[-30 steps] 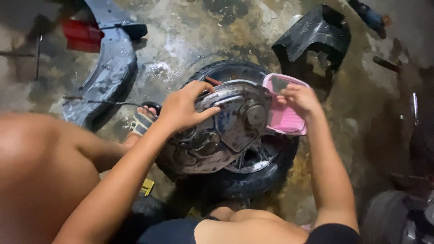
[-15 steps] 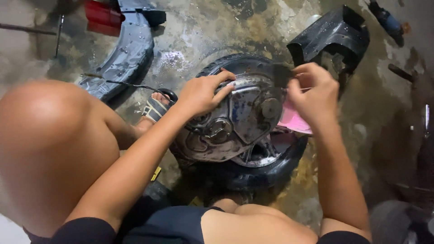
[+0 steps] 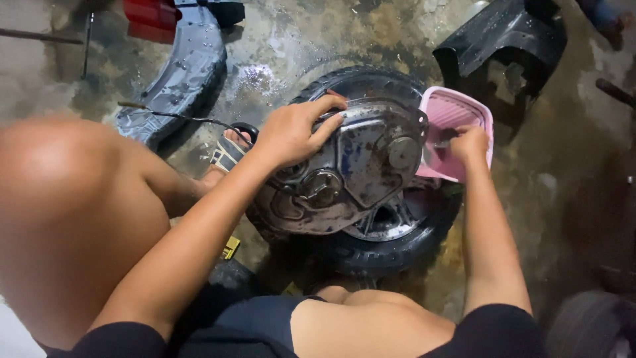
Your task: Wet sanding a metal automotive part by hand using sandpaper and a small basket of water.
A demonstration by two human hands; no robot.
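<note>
Since half a second ago the right hand (image 3: 469,142) has dropped from above the wheel into the pink basket (image 3: 457,129), and the basket now shows almost whole at the wheel's right edge.

Nearest, at the bottom of the frame, sit the person's dark shorts and bare thighs, with a rounded knee filling the left side. Both forearms reach up from there.

In the middle lies the wheel (image 3: 371,245), flat on the floor: a black ribbed rubber tyre around a dull metal hub. On top of it rests the engine cover (image 3: 358,172), a lumpy cast plate, greasy and rust-spotted, with round bosses. The left hand (image 3: 295,132) lies spread over the cover's upper left edge, fingers (image 3: 331,126) curled on the rim and pressing it, not closed around it. The right hand's fingers are bent down inside the square, slatted plastic basket; whether they pinch anything I cannot tell.

Left of the wheel a sandalled foot (image 3: 228,152) touches the tyre. Beyond it, upper left, lies a curved, wet black fender (image 3: 182,73) with a thin cable (image 3: 172,116) beside it. Upper right stands an angular black plastic panel (image 3: 503,40), just behind the basket.

Wet, stained concrete floor (image 3: 278,59) lies open between the fender and the wheel; the right side is tighter.
</note>
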